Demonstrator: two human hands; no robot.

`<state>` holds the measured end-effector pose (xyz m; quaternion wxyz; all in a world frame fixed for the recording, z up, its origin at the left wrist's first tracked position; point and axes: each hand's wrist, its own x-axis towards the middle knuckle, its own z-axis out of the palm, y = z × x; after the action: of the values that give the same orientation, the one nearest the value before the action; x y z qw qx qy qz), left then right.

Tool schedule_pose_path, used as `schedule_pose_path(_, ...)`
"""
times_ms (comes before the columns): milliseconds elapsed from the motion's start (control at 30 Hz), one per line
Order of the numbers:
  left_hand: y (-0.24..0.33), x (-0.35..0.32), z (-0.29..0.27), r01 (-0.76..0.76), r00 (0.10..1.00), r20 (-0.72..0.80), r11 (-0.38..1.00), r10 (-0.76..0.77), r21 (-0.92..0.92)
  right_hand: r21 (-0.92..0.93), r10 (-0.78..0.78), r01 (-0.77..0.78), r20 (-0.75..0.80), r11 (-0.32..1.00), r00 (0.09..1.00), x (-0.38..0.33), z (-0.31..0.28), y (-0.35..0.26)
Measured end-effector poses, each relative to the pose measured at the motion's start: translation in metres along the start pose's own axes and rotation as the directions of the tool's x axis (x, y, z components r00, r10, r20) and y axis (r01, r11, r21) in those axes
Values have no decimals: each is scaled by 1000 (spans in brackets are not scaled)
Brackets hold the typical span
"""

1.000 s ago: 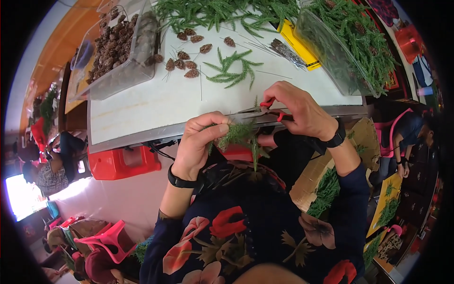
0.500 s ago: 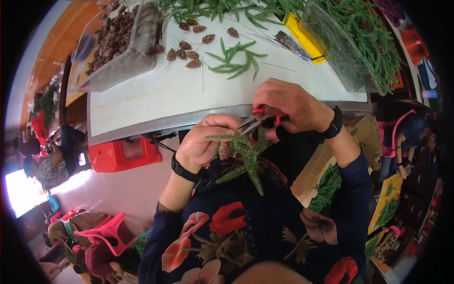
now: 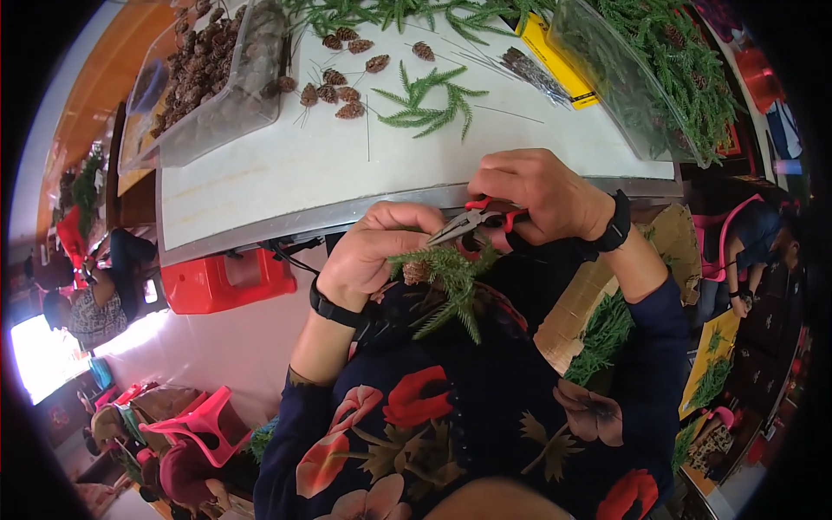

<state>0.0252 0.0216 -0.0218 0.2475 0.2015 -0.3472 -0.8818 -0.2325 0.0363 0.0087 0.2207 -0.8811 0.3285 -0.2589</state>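
My left hand (image 3: 373,256) is closed around a green artificial pine sprig (image 3: 455,290) with a brown pine cone (image 3: 417,272) among its needles. My right hand (image 3: 542,195) grips red-handled pliers (image 3: 459,227), whose metal jaws point left to my left fingertips, just above the sprig. The jaws look closed together; whatever lies at their tip is too small to make out. Both hands are over my lap at the table's near edge. On the white table (image 3: 260,195) beyond them lies a ring-shaped green sprig (image 3: 422,124), with several wired pine cones (image 3: 334,91) to its left.
A clear bin of pine cones (image 3: 195,78) stands at the back left. At the right, a clear bin (image 3: 620,104) holds green sprigs, beside a yellow packet (image 3: 555,61) and thin wires (image 3: 529,74). A red stool (image 3: 225,282) and a cardboard box (image 3: 568,325) flank me. Other people sit nearby.
The pliers' jaws have gone from spread to closed near my left fingertips. The sprig has turned slightly, its lower tips swinging right and up.
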Motion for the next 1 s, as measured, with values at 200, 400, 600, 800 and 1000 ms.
schedule_pose_path(200, 6, -3, 10, -38, 951, -270, 925, 150, 378, -26, 311, -311, 13, 950, 950, -8, 8, -21)
schedule_pose_path(400, -9, 13, 24, -65, 711, -173, 309, 682, 949, 170, 582, -581, 52, 796, 812, -10, 22, -35)
schedule_pose_path(600, -12, 13, 23, -126, 679, -208, 391, 704, 912, 157, 574, -574, 52, 803, 817, -10, 21, -32)
schedule_pose_path(800, -3, 3, 16, -49, 897, -398, 939, 191, 340, -59, 330, -332, -43, 941, 943, -15, 10, -7)
schedule_pose_path(1000, -7, 5, 12, -88, 925, -363, 993, 112, 82, -130, 100, -105, -44, 986, 994, -5, -4, 6)
